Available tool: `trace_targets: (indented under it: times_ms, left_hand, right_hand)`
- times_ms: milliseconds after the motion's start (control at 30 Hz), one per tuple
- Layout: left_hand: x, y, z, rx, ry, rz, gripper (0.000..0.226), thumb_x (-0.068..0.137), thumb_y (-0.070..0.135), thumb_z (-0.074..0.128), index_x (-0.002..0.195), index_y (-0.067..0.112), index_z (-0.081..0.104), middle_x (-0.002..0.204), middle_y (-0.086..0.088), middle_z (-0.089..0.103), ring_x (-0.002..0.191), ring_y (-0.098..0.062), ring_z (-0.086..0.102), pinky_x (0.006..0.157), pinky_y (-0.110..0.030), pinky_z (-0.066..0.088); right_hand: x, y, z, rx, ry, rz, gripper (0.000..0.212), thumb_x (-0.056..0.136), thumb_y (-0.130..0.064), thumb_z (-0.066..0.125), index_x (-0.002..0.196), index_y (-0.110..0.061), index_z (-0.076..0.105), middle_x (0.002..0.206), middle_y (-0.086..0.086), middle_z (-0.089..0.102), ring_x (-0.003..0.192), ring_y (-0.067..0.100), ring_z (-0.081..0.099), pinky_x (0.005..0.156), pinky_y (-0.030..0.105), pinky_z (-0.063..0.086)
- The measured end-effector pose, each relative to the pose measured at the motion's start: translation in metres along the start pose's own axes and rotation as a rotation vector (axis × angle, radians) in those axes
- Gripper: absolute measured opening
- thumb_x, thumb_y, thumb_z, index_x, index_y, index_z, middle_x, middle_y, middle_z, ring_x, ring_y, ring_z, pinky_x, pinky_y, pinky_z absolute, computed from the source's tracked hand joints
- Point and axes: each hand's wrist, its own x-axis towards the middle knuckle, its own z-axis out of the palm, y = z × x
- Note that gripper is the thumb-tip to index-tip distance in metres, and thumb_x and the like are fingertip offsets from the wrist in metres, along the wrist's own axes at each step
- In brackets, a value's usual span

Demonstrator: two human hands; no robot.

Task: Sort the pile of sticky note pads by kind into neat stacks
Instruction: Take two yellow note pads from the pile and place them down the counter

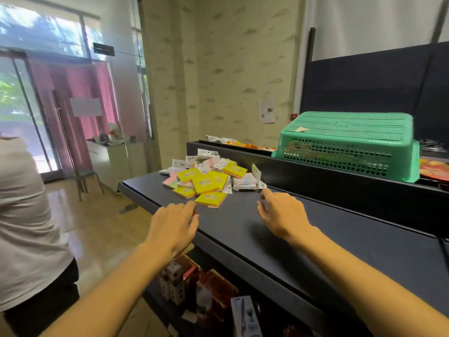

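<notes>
A loose pile of sticky note pads point(206, 178) lies on the far left part of a dark shelf top point(315, 239). Most pads are yellow in clear wrappers; white and pastel packs point(245, 182) lie at the pile's right and back. One yellow pad point(211, 199) sits nearest me. My left hand point(173, 224) hovers over the shelf's front edge just short of that pad, fingers loosely apart, holding nothing. My right hand point(283, 215) is over the shelf to the right of the pile, fingers spread, its fingertips close to the white packs, also holding nothing.
An upturned green plastic basket point(349, 144) rests on the raised ledge behind the shelf, with orange packets beside it. Goods fill the lower shelf point(206, 288) under my arms. A person in a white top point(26, 227) stands at the left. Glass doors lie beyond.
</notes>
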Motion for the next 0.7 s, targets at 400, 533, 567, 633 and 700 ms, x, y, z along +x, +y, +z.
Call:
trace_targets:
  times_ms: [400,533,567,633,700]
  left_hand:
    - [0.112,-0.115,0.088,-0.214,-0.063,-0.015,0.029,0.095,0.043,0.041,0.109,0.021,0.052,0.103,-0.004,0.066,0.097,-0.026,0.06,0.077,-0.038,0.045]
    - [0.156,-0.131,0.112,-0.336,-0.038,0.087,0.032,0.094,0.044,0.041,0.113,0.021,0.054,0.109,-0.004,0.064,0.104,-0.025,0.056,0.078,-0.038,0.044]
    - [0.168,-0.133,0.116,-0.361,-0.048,0.122,0.033,0.094,0.044,0.043,0.115,0.021,0.054,0.113,-0.004,0.062,0.108,-0.025,0.054,0.082,-0.037,0.042]
    - [0.189,-0.134,0.122,-0.39,-0.072,0.19,0.037,0.093,0.046,0.045,0.118,0.02,0.054,0.12,-0.004,0.059,0.115,-0.026,0.05,0.089,-0.037,0.039]
    - [0.207,-0.13,0.125,-0.377,-0.069,0.27,0.042,0.091,0.051,0.045,0.121,0.021,0.053,0.121,-0.004,0.06,0.116,-0.027,0.05,0.09,-0.037,0.039]
  right_hand:
    - [0.091,-0.033,0.072,-0.014,-0.015,0.217,0.018,0.095,-0.032,0.045,0.104,-0.02,0.056,0.1,0.006,0.068,0.088,0.03,0.06,0.065,0.034,0.044]
    - [0.105,-0.043,0.08,-0.065,0.007,0.348,0.019,0.096,-0.032,0.045,0.106,-0.02,0.055,0.099,0.005,0.068,0.089,0.031,0.061,0.062,0.032,0.041]
    - [0.107,-0.047,0.081,-0.086,0.01,0.376,0.019,0.096,-0.033,0.044,0.105,-0.02,0.055,0.099,0.006,0.068,0.089,0.031,0.061,0.063,0.033,0.043]
    - [0.106,-0.055,0.083,-0.141,0.008,0.431,0.02,0.095,-0.035,0.043,0.104,-0.021,0.054,0.099,0.007,0.068,0.09,0.033,0.061,0.065,0.036,0.045]
    - [0.102,-0.062,0.082,-0.187,0.009,0.5,0.021,0.095,-0.036,0.043,0.106,-0.02,0.054,0.101,0.006,0.067,0.093,0.035,0.06,0.067,0.037,0.045]
